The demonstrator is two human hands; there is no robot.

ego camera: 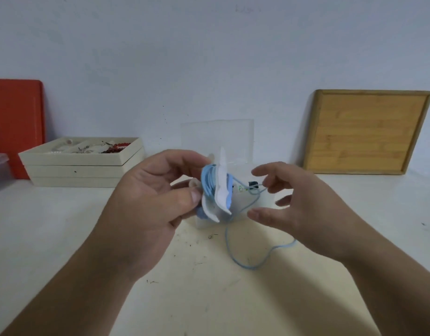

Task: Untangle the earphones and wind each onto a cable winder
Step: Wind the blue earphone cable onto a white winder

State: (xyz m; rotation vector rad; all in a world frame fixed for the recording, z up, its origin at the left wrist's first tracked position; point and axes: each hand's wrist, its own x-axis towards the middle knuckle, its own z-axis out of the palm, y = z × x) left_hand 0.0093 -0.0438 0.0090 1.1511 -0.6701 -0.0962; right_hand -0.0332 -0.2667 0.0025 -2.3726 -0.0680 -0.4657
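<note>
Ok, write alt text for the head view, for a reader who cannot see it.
A left hand grips a winder partly wound with blue cable, while the right hand pinches the cable's loose end, which loops down over a white table. Behind stand a clear box, stacked trays and a wooden board.

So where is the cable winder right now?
In the head view it is left of centre: the cable winder is held above the table in the left hand, blue earphone cable wound round it.
</note>
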